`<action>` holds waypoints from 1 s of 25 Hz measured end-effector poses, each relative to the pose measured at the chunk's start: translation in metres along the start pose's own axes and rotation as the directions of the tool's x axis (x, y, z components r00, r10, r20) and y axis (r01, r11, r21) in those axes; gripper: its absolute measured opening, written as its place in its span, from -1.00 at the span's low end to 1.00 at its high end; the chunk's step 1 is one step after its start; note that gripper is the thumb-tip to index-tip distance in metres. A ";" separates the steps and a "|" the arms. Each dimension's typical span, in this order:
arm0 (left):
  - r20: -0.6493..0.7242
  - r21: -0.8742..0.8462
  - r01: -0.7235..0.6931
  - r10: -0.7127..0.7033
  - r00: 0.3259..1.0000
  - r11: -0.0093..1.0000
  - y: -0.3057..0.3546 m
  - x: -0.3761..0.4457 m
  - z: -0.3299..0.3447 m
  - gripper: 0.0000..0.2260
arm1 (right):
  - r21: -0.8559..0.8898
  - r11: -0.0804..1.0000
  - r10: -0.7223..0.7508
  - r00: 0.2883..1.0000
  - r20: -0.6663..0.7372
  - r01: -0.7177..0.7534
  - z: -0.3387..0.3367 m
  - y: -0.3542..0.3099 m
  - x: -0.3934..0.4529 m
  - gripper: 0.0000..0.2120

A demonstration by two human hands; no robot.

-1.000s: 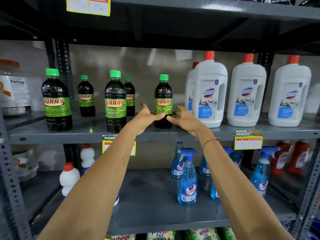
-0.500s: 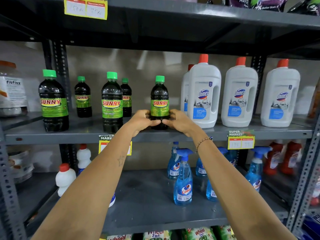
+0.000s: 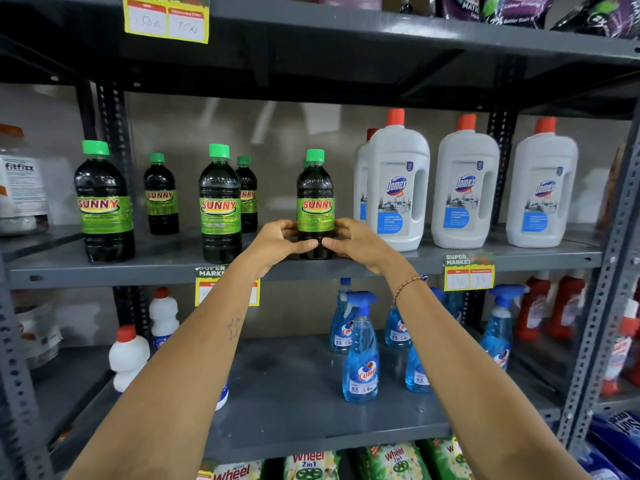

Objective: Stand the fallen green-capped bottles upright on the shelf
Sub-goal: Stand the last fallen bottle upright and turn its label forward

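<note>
Both hands close on a dark plastic bottle with a green cap and green "SUNNY" label (image 3: 315, 202), standing upright near the front edge of the grey metal shelf (image 3: 138, 271). The left hand (image 3: 277, 242) and right hand (image 3: 356, 244) wrap its lower body from either side, thumbs almost meeting across the front.

The likely risk lies just beside it — a tall white jug with a red cap (image 3: 398, 188) stands close to the right hand, and a careless withdrawal could knock it, or tip the bottle forward off the edge.

Four more green-capped bottles (image 3: 220, 206) stand upright to the left, all filled nearly to the neck with dark liquid; none in view lies fallen. On the shelf below, clear spray bottles (image 3: 360, 362) hold blue liquid.
</note>
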State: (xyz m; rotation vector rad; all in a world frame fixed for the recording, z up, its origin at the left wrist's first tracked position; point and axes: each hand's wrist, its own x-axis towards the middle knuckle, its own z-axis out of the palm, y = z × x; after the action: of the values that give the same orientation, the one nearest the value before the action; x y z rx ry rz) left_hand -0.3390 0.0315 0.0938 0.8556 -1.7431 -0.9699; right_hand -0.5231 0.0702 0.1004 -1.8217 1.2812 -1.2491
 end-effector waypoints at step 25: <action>-0.649 0.341 -0.377 0.506 0.569 0.861 -0.010 -0.079 -0.031 -0.82 | -0.215 0.915 -0.391 0.881 -0.267 0.341 0.061 -0.043 -0.029 -0.92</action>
State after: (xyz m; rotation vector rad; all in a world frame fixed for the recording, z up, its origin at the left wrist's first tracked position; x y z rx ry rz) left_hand -0.2831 0.0879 0.0621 0.7026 -1.2267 -0.0803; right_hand -0.4532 0.1094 0.1023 -2.1224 1.2620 -1.7334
